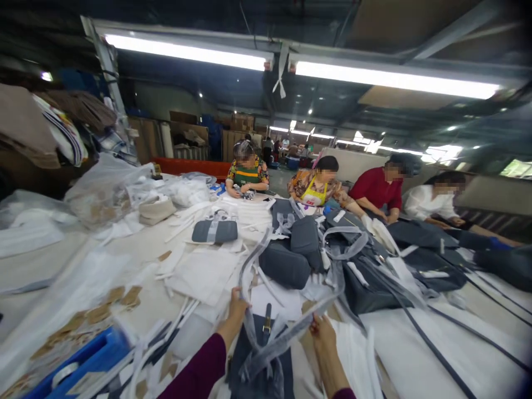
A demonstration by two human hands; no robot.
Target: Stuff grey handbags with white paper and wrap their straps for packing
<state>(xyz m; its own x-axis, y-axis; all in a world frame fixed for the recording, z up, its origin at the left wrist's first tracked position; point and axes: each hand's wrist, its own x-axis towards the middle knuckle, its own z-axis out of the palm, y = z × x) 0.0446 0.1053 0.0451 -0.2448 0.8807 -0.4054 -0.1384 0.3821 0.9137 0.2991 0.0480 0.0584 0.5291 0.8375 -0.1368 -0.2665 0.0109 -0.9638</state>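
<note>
A dark blue-grey bag (241, 354) with a buckled tab (266, 327) lies in front of me, partly under see-through wrapping. A long bag strap (286, 338), wrapped in film, loops across it. My left hand (238, 309) is closed around the strap's left run, beside the bag's upper left. On the other side, my right hand (324, 333) pinches the wrapped strap near its right run; its fingertips are partly hidden. Just beyond my hands lie two dark padded pouches (285, 265) and a white sheet (274, 302).
A blue tape dispenser (83, 360) stands at the lower left, near brown paper scraps (100, 313). One wrapped dark pouch (215, 231) lies farther back. More dark bags (369, 285) and long straps fill the right. Several co-workers (247, 172) sit along the table's far side.
</note>
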